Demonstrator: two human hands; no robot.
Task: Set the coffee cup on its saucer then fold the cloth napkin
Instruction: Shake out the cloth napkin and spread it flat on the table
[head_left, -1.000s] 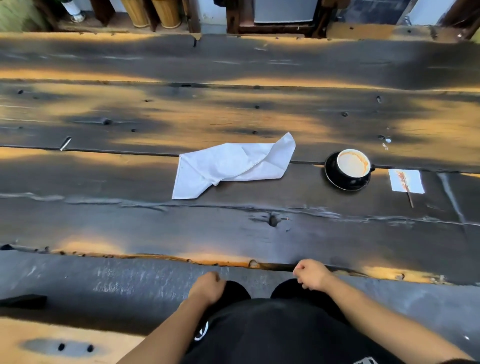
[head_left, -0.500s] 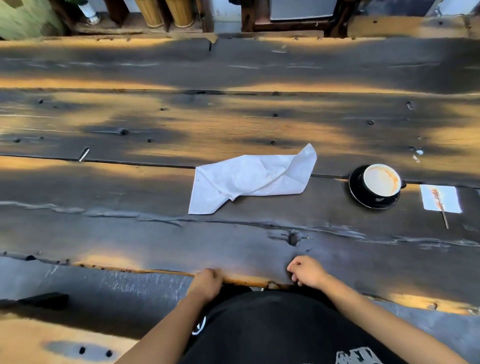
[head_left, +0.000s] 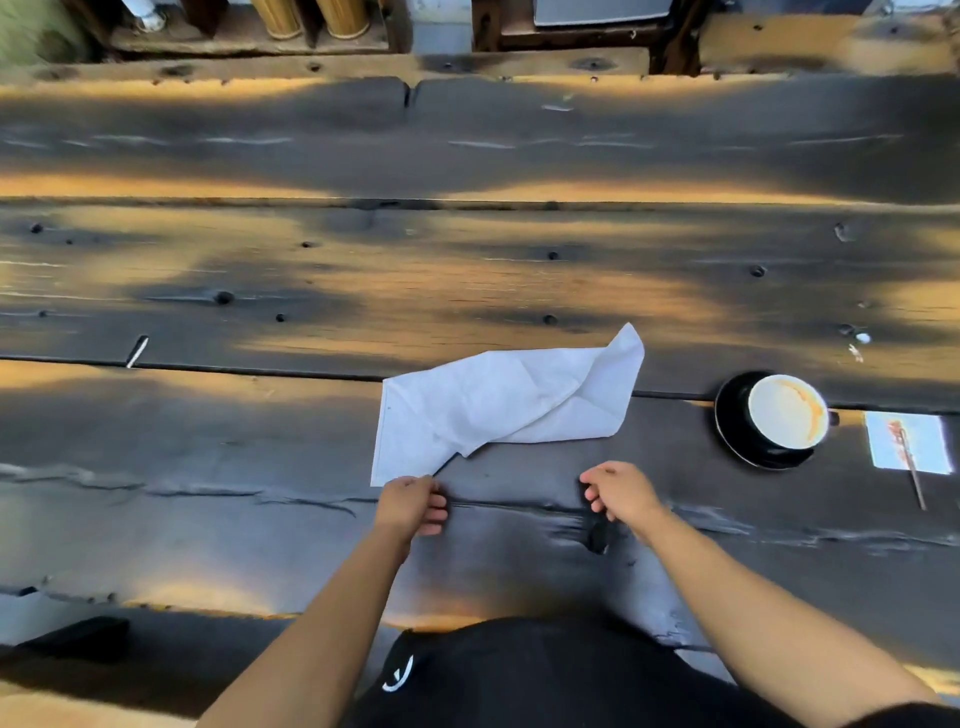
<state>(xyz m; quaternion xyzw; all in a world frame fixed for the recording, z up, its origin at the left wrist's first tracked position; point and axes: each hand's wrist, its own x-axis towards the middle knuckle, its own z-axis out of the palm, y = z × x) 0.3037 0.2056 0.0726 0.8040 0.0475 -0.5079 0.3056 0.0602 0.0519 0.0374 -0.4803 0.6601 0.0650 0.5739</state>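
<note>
A crumpled white cloth napkin (head_left: 498, 405) lies on the dark wooden table (head_left: 260, 467), just ahead of my hands. My left hand (head_left: 413, 504) rests at the napkin's near left corner with its fingers curled; whether it pinches the cloth is unclear. About a hand's width below the napkin's near edge, my right hand (head_left: 618, 491) holds nothing, its fingers loosely bent and apart. To the right, a black coffee cup (head_left: 787, 410) with a stained white inside sits on its black saucer (head_left: 730, 415).
A white paper slip (head_left: 919, 441) with a thin wooden stirrer on it lies right of the saucer. A knot hole (head_left: 597, 538) marks the plank under my right wrist. A dark flat object (head_left: 78, 636) sits on the bench at lower left.
Both hands have left the table's near edge and moved forward to the napkin. The left hand now reaches its near left corner. The view has shifted forward.
</note>
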